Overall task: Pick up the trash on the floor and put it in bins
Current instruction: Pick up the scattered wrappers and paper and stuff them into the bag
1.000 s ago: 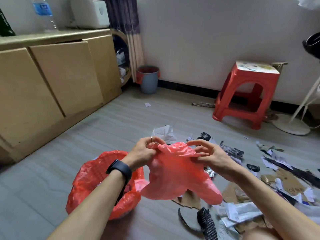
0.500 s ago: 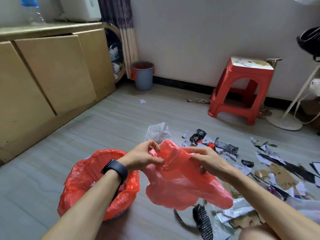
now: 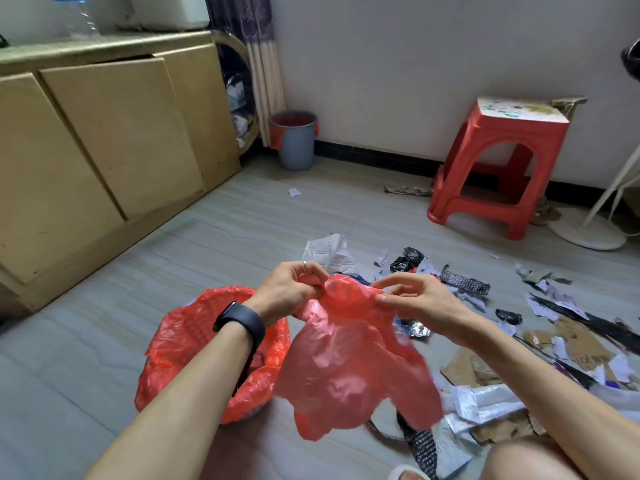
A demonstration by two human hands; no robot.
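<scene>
Two bins (image 3: 296, 147) (image 3: 180, 330), one stool (image 3: 502, 140) (red)

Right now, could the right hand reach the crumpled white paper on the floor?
Probably not yet: the right hand and left hand both pinch the red plastic bag. The crumpled white paper lies uncovered beyond, so once freed, likely yes.

bin (image 3: 180, 344) left of trash (image 3: 581, 344), stool (image 3: 502, 161) behind

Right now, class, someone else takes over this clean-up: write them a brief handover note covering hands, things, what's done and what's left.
Left hand and right hand both pinch the top of a loose red bag, held in the air.
Red-lined bin stands on the floor under the left forearm; grey bin by the far wall.
Done: both bins are lined.
Left: scraps lie scattered on the floor to the right; bin them.
</scene>
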